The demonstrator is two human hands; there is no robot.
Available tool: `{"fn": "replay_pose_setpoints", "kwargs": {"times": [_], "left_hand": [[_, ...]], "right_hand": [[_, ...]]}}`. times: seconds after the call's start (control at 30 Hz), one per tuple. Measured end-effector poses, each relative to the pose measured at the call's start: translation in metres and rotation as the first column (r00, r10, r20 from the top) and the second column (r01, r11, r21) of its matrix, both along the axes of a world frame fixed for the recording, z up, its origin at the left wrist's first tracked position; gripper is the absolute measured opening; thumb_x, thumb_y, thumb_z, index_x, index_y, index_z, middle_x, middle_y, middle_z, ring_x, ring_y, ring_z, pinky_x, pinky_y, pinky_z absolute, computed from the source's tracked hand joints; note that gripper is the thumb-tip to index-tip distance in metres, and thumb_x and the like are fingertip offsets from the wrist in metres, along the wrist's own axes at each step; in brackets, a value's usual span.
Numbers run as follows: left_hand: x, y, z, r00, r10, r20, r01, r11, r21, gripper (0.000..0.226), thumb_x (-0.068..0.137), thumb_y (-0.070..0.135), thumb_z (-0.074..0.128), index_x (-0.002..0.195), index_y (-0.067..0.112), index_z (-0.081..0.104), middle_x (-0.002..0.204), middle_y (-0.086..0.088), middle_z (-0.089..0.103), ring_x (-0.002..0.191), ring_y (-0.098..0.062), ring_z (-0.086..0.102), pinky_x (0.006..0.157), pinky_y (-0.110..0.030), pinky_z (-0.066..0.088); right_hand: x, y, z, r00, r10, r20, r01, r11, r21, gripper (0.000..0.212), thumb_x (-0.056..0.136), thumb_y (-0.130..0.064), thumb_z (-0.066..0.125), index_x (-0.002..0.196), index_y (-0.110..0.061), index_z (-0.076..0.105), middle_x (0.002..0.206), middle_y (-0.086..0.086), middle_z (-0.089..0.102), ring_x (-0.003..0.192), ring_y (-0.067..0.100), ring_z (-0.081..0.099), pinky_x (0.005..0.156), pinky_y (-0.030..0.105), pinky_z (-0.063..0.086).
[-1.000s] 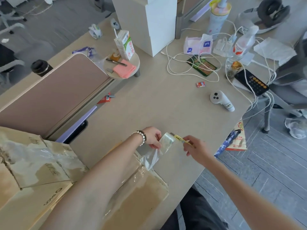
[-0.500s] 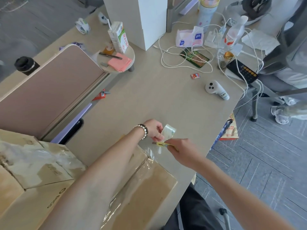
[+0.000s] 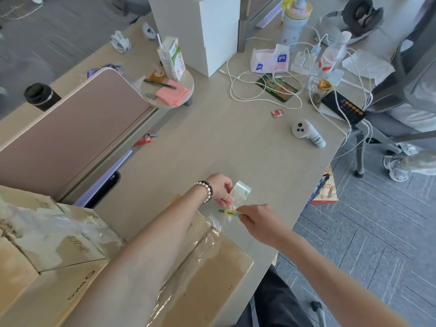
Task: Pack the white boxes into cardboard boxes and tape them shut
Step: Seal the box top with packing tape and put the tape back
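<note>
Both hands grip tools: left hand (image 3: 220,188) pinches the tape roll (image 3: 240,192), right hand (image 3: 257,219) the yellow knife (image 3: 230,212). Its blade has dropped from beside the roll to the strip under it, by the tabletop's near edge. Cutting looks imminent, finishing the cardboard box (image 3: 203,267) seam.

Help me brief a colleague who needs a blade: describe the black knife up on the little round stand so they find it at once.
Start at the tall white box at the desk's far side; left of its base stands a small round stand carrying a milk carton. In front of the carton, beside pink sticky notes, lies the black utility knife, the only long, dark, slim item there.
</note>
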State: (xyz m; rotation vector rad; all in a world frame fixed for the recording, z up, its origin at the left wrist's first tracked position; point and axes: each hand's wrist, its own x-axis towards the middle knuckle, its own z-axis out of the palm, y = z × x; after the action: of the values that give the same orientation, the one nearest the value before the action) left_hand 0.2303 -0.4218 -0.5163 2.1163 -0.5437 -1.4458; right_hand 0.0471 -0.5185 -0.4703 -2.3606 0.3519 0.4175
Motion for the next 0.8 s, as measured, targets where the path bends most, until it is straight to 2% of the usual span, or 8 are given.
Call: {"fn": "replay_pose_setpoints", "kwargs": {"times": [0.13,0.2,0.27,0.37,0.43,0.67,0.8], "left_hand": [[-0.001,0.000,0.003,1.000,-0.020,0.023,0.020,1.000,0.002,0.020,0.081,-0.004,0.077,0.089,0.005,0.061,0.084,-0.020,0.075,0.059,-0.024,0.069,0.056,-0.025,0.059],[0.000,0.001,0.003,0.999,-0.019,0.027,0.019,1.000,0.000,0.020,0.081,-0.004,0.078,0.089,0.005,0.062,0.088,-0.022,0.075,0.054,-0.020,0.069,0.054,-0.024,0.057],[0.001,0.002,0.002,0.999,-0.023,0.023,0.024,1.000,-0.007,0.020,0.081,-0.004,0.077,0.089,0.004,0.061,0.088,-0.023,0.074,0.056,-0.022,0.069,0.057,-0.026,0.059],[0.000,0.004,-0.001,0.999,-0.032,0.000,0.032,0.999,-0.021,0.018,0.082,-0.006,0.075,0.088,0.003,0.061,0.086,-0.024,0.074,0.073,-0.034,0.073,0.068,-0.033,0.063],[-0.001,0.004,-0.002,1.000,-0.025,-0.006,0.024,0.999,-0.024,0.018,0.082,-0.007,0.074,0.089,0.003,0.061,0.088,-0.026,0.074,0.078,-0.035,0.073,0.068,-0.033,0.063],[-0.003,0.008,0.001,0.999,-0.033,0.019,0.033,0.999,-0.004,0.020,0.081,-0.006,0.076,0.087,0.005,0.061,0.078,-0.018,0.073,0.061,-0.025,0.070,0.064,-0.031,0.062],[-0.005,0.009,0.002,0.999,-0.023,0.033,0.024,1.000,-0.020,0.019,0.081,-0.008,0.074,0.085,0.005,0.061,0.078,-0.018,0.074,0.065,-0.027,0.072,0.065,-0.031,0.062]], "right_hand": [[0.009,0.017,-0.004,0.999,0.018,0.042,-0.018,1.000,0.007,0.028,0.102,-0.019,0.043,0.116,-0.021,0.067,0.086,0.008,0.066,0.081,0.028,0.058,0.063,0.034,0.038],[0.014,0.021,-0.005,0.997,0.033,0.067,-0.033,0.999,0.009,0.031,0.102,-0.019,0.043,0.123,-0.026,0.065,0.091,0.006,0.067,0.085,0.028,0.059,0.065,0.034,0.041],[0.013,0.019,-0.006,0.997,0.036,0.066,-0.036,0.999,-0.005,0.030,0.102,-0.019,0.043,0.120,-0.024,0.066,0.090,0.005,0.067,0.084,0.027,0.060,0.068,0.037,0.044],[0.002,0.010,-0.007,0.999,0.022,0.033,-0.021,0.999,-0.035,0.026,0.103,-0.022,0.043,0.107,-0.019,0.069,0.081,0.004,0.064,0.076,0.024,0.057,0.066,0.037,0.043],[-0.003,0.007,-0.006,1.000,0.012,0.027,-0.011,0.999,-0.041,0.026,0.103,-0.022,0.043,0.102,-0.016,0.068,0.077,0.004,0.062,0.072,0.023,0.056,0.064,0.037,0.042],[0.013,0.022,-0.011,0.998,0.062,0.020,-0.061,0.997,-0.049,0.025,0.102,-0.022,0.043,0.103,-0.013,0.067,0.084,0.007,0.065,0.080,0.027,0.059,0.064,0.036,0.044],[0.003,0.006,-0.010,0.999,0.041,0.003,-0.040,0.998,-0.053,0.026,0.101,-0.022,0.045,0.098,-0.012,0.068,0.077,0.008,0.064,0.074,0.027,0.058,0.065,0.040,0.046]]}}
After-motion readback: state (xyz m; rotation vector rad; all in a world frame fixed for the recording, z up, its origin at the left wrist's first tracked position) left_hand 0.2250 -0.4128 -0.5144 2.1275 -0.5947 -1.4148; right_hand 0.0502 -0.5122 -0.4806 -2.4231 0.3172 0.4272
